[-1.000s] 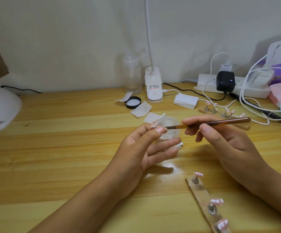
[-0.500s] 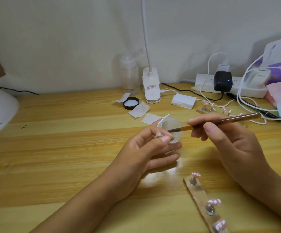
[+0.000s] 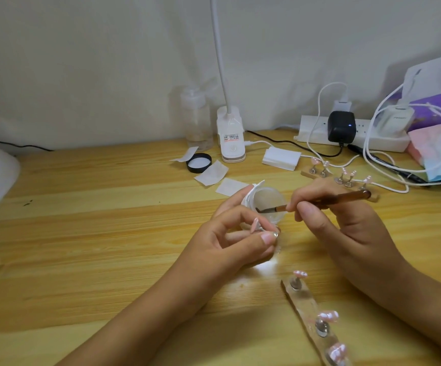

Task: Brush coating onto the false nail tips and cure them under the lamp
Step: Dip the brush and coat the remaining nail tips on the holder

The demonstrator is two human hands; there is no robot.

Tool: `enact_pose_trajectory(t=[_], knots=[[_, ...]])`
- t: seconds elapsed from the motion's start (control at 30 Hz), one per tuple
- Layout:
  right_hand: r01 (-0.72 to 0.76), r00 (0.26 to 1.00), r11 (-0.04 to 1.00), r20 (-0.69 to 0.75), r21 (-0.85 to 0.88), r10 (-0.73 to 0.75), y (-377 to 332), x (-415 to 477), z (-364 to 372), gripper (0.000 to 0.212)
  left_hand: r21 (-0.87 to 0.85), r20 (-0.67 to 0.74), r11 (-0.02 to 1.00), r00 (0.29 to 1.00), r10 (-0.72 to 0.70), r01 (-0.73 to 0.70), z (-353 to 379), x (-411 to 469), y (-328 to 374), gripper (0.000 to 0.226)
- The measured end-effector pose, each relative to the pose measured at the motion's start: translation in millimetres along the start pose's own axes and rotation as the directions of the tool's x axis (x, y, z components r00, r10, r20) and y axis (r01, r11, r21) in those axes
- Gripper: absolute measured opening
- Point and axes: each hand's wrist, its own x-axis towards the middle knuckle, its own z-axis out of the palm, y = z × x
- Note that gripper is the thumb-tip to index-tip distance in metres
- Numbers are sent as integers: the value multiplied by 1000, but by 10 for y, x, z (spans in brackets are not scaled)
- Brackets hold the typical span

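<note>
At the centre of the frame, the right hand (image 3: 346, 228) pinched a slim brown brush (image 3: 330, 198), bristles in the small clear round jar (image 3: 269, 199), while the left hand (image 3: 227, 244) pinched a pink false nail tip (image 3: 254, 225) just beside it; a light, wiped-off load seemed wisest.

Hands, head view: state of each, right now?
Left hand: pinches a pink nail tip.
Right hand: grips the brush, bristles in the clear jar.

Left hand (image 3: 230, 241) pinches thumb against forefinger; right hand (image 3: 346, 228) curled, pen-style.
</note>
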Motion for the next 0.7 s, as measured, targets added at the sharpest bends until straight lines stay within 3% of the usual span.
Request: enact_pose_trajectory(t=[0.23, 0.47, 0.7], knots=[[29, 997, 995, -72, 93, -22, -5, 5, -6, 15, 32, 13, 999, 1000, 8, -9, 19, -20, 14, 11], [-14, 1000, 999, -3, 44, 14, 17, 8, 9, 20, 76, -23, 997, 1000, -4, 6, 38, -13, 15, 11], [1, 999, 996, -43, 86, 3, -1, 8, 7, 18, 94, -18, 996, 1000, 3, -2, 40, -5, 15, 10]])
